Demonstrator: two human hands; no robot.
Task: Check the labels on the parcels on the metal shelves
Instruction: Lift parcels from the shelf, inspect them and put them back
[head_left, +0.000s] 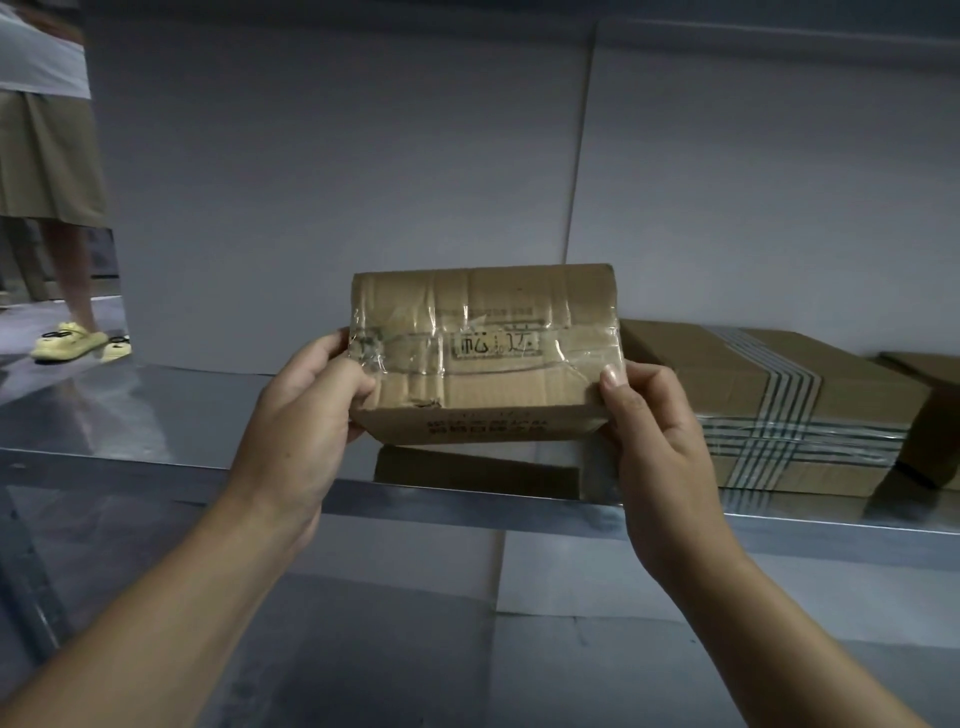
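A small brown cardboard parcel (483, 348) wrapped in clear tape is held up just above the metal shelf (156, 415), tilted toward me. Printed characters show on its upper face and red print on its front edge. My left hand (306, 415) grips its left end, thumb on top and fingers underneath. My right hand (654, 431) grips its right end, thumb pressed on the near right corner. The parcel's reflection shows in the shelf below it.
A larger flat parcel (769, 410) bound with striped tape lies on the shelf to the right, and another box (930, 415) sits at the far right edge. White panels back the shelf. A person in yellow slippers (67, 340) stands at the far left.
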